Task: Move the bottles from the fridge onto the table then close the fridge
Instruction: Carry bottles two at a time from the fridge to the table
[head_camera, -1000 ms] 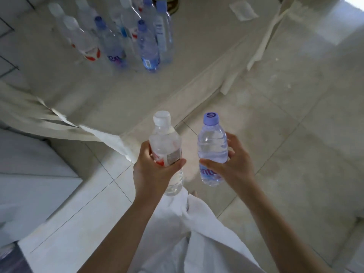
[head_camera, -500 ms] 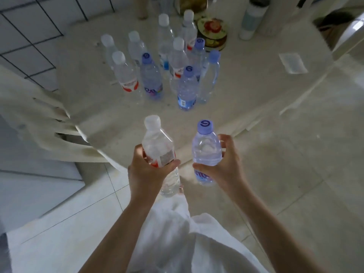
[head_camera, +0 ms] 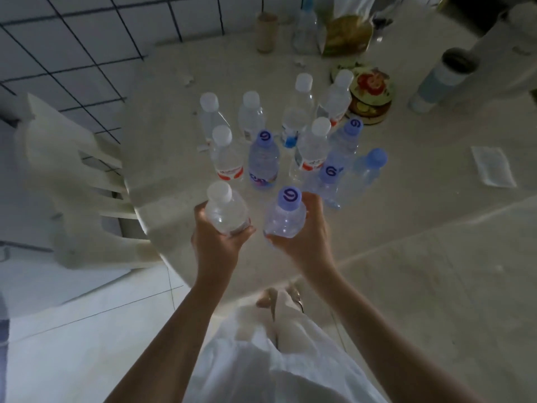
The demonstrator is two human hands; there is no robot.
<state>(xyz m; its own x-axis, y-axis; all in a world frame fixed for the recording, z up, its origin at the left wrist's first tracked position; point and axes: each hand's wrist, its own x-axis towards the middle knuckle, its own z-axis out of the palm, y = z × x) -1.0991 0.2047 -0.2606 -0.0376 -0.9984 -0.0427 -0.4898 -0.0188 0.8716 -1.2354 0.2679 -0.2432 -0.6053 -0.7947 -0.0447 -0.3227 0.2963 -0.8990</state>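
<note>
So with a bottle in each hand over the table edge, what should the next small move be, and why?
Probably lower both onto the bare strip of table nearest the person. The left hand has a grip on the white-capped bottle, the right hand on the purple-capped bottle, both upright just short of the standing cluster of bottles.

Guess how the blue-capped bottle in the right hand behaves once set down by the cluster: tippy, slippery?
The blue-capped bottle looks tall for its base, so probably tippy if bumped. Its thin clear plastic likely flexes under the right hand squeeze. It seems filled, so fairly heavy for its size. The standing bottles are crowded; a nudge could topple neighbours.
</note>
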